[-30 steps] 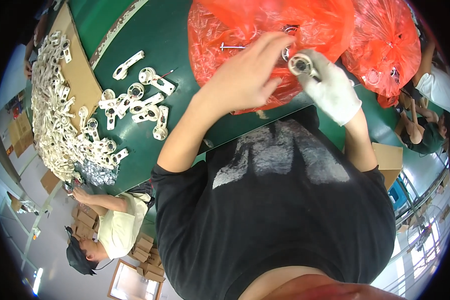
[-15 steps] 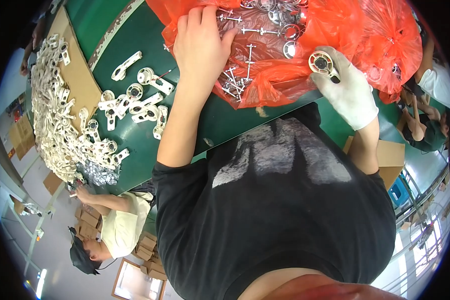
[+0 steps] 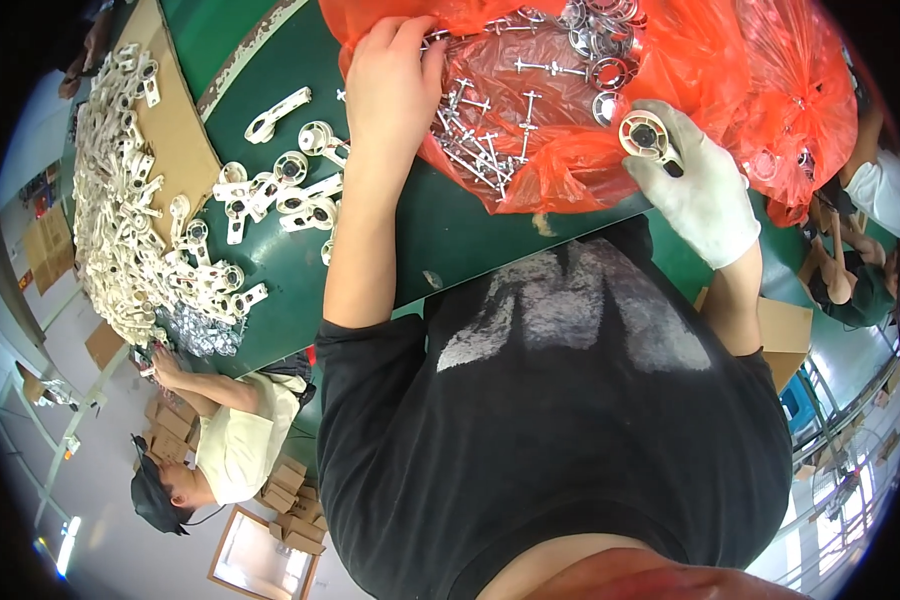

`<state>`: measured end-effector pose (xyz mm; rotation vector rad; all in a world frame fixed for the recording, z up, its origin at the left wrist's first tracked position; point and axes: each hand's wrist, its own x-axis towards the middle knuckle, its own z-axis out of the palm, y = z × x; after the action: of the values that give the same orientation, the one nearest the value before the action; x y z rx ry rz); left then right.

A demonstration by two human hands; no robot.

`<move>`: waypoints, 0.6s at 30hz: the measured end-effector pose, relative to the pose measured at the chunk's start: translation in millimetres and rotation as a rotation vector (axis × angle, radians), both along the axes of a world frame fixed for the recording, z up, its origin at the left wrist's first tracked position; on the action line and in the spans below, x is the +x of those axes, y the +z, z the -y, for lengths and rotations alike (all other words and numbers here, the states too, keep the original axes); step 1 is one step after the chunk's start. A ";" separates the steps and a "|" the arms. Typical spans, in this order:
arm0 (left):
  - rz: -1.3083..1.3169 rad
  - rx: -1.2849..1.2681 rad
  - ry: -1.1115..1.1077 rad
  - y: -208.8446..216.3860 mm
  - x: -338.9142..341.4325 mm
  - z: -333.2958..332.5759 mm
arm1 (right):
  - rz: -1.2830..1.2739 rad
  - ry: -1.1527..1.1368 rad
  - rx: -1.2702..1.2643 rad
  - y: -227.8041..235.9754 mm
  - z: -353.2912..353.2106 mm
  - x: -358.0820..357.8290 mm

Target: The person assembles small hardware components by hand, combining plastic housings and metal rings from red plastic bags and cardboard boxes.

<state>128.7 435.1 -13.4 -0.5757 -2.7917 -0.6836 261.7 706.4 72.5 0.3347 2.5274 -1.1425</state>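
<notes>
In the head view, my bare left hand (image 3: 390, 90) reaches over the left side of a red plastic bag (image 3: 570, 165). Its fingers bend down among small chrome cross-shaped rods (image 3: 485, 160), with thumb and forefinger apart; the fingertips are partly hidden. My right hand (image 3: 700, 200), in a white glove, is closed around a cream plastic part with a round spoked head (image 3: 643, 135) and dark centre. This part is held upright just off the bag's right front edge. Chrome rings (image 3: 607, 73) lie on the bag near the rods.
More cream plastic parts (image 3: 290, 170) lie loose on the green table (image 3: 370, 270) to my left. Beyond them is a large heap of such parts (image 3: 120, 220) beside brown cardboard (image 3: 175, 130). Another person (image 3: 235, 440) works at the lower left. A knotted red bag (image 3: 795, 110) stands right.
My left hand has shifted left across the bag, uncovering more chrome rods, and its thumb has come closer to the forefinger. My right hand keeps its hold on the cream part.
</notes>
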 end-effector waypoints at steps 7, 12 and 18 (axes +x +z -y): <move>0.237 0.758 -0.093 36.6 38.3 -10.1 | 0.018 0.023 -0.095 4.7 11.3 -5.3; 0.454 1.367 -0.473 44.5 73.0 -36.6 | 0.109 0.211 -0.216 6.0 47.1 -19.1; 0.575 1.291 -0.489 50.3 83.5 -40.4 | 0.193 0.172 -0.332 4.9 60.9 -24.4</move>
<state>212.2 475.5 36.9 -0.7827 -1.8313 -2.7024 237.4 645.5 77.4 0.1311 2.1111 -1.3604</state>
